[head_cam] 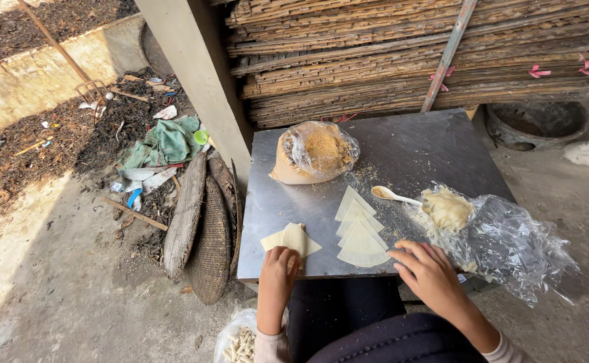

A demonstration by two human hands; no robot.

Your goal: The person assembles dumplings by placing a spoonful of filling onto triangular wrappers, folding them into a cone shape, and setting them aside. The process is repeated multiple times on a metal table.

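1. Nearest, the left hand (278, 269) presses down on a folded dough wrapper (292, 240) at the front edge of the steel table (415, 144); its fingers curl onto the dough, pinching nothing that I can tell
2. The right hand (425, 267) lies fingers spread beside the fanned stack of triangular wrappers (360, 232), fingertips touching the lowest one and holding nothing
3. By my reading the step in hand is the folding and sealing of a filled wrapper; the next move would call for a firm press along the open edge, with the left hand steadying the piece
4. Below the table edge, by the person's knee, a clear bag of finished pieces (241, 343) rests on the ground
5. Further in, a white spoon (394, 195) carries brown filling, and a lump of pale dough (446, 208) sits in a crumpled plastic bag (516, 245)
6. At the far side a clear bag of brown crumb filling (313, 153) stands upright; crumbs dust the metal near it
7. Beyond: stacked bamboo mats (409, 54), a concrete post (200, 74), woven trays (210, 235) on the dirt floor, and scattered litter
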